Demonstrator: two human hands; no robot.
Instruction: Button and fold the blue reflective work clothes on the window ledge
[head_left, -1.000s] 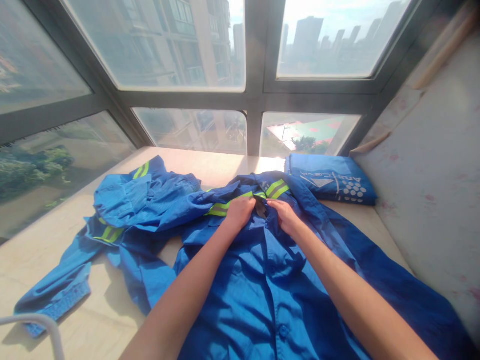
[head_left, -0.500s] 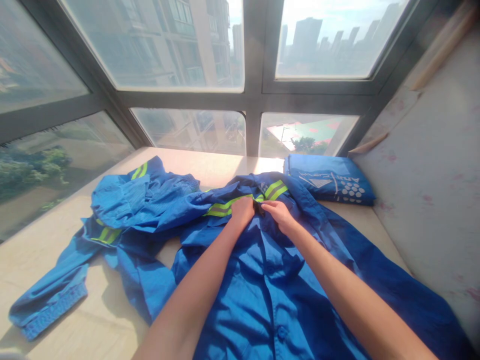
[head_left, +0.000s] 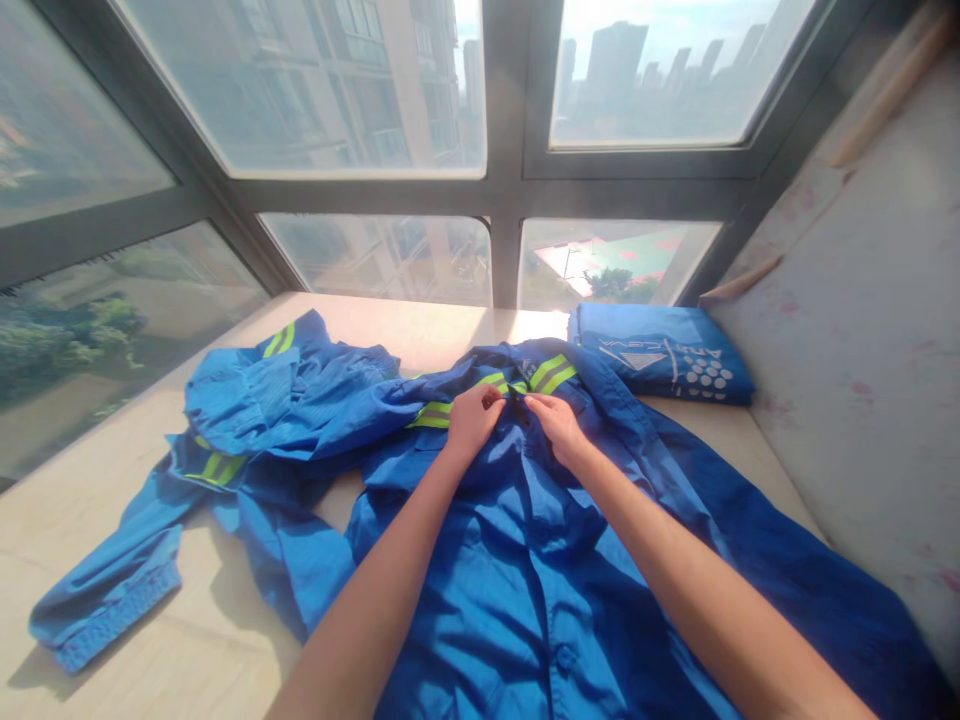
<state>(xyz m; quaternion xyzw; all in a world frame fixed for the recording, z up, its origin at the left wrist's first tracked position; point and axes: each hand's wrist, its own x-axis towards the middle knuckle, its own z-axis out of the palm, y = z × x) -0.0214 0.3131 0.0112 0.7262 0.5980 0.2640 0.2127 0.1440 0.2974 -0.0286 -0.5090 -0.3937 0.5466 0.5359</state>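
Observation:
A blue work jacket [head_left: 480, 560] with yellow-green and grey reflective stripes lies spread across the sill, its buttoned front facing up. My left hand [head_left: 474, 420] is closed in a pinch on the front edge of the jacket, at the chest stripe. Just to its right, my right hand [head_left: 553, 420] pinches the opposite front edge. A dark gap shows between the two edges, under my fingers. What lies right at the fingertips is too small to make out. Lower on the front, a round button [head_left: 565, 658] is visible.
Another crumpled blue garment [head_left: 247, 400] with reflective stripes lies at the left, one cuffed sleeve stretched toward me. A folded blue bundle with white print [head_left: 660, 355] rests at the back right, against the wall [head_left: 870, 400]. Grey-framed windows [head_left: 506, 250] border the pale sill [head_left: 217, 630].
My left hand has shifted slightly left and down, and its fingers have turned so the thumb side shows. The right hand stays nearly in place. The dark gap between the edges shows more.

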